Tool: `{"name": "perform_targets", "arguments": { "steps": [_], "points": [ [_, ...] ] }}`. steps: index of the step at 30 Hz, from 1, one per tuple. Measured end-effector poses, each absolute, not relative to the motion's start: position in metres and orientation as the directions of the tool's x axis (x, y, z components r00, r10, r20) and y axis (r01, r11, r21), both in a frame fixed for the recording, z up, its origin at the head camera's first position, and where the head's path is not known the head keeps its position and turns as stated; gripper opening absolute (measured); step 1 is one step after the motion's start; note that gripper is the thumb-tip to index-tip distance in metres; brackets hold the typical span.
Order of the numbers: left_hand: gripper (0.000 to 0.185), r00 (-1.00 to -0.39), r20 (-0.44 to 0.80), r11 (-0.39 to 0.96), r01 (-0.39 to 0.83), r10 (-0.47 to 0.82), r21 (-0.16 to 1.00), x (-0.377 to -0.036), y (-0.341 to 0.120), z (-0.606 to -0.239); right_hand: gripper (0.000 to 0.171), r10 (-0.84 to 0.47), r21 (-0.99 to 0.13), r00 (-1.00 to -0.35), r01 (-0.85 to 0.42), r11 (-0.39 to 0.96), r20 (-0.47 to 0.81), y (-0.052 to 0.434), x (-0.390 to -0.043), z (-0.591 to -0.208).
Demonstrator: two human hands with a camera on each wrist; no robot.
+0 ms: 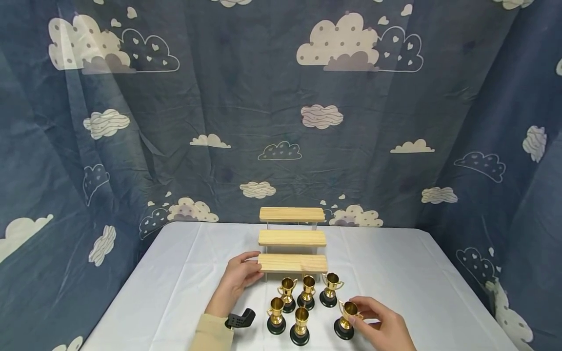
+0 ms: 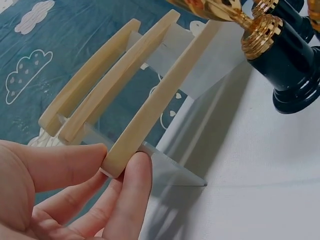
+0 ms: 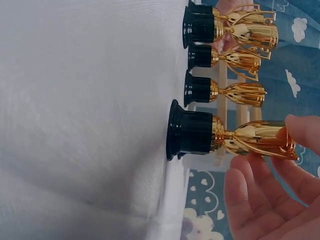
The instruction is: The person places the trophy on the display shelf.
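Observation:
A three-tier stand with pale wooden boards and clear supports rises mid-table in the head view. My left hand (image 1: 237, 279) pinches the left end of its lowest board (image 1: 291, 263), thumb on one face and fingers on the other in the left wrist view. A small gold trophy cup (image 1: 350, 310) with a black base stands upright at the right, and my right hand (image 1: 381, 322) grips it by the cup near the rim. In the right wrist view its black base (image 3: 192, 132) is at the white cloth.
Several matching trophies stand in front of the stand, among them a front trophy (image 1: 300, 321) and a back right trophy (image 1: 330, 288). The middle board (image 1: 291, 238) and top board (image 1: 291, 214) are bare. A cloud-patterned curtain (image 1: 246, 97) surrounds the white-covered table (image 1: 175, 292).

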State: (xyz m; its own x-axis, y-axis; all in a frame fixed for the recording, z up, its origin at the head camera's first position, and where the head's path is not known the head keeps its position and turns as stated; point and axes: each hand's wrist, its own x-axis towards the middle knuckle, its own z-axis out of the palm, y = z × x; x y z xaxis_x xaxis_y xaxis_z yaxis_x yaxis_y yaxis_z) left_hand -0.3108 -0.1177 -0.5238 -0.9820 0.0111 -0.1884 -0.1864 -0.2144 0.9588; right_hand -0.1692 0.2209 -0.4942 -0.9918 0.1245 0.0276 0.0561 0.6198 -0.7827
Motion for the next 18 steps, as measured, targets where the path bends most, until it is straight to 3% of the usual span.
{"name": "perform_targets", "arguments": {
  "steps": [18],
  "points": [
    [0.055, -0.984, -0.175, -0.22, -0.179, 0.036, 0.959, -0.3107, -0.1211, -0.5247, 0.033, 0.101, -0.768, -0.991, -0.001, 0.64, 0.085, 0.2172, -0.1727, -0.489]
  ]
}}
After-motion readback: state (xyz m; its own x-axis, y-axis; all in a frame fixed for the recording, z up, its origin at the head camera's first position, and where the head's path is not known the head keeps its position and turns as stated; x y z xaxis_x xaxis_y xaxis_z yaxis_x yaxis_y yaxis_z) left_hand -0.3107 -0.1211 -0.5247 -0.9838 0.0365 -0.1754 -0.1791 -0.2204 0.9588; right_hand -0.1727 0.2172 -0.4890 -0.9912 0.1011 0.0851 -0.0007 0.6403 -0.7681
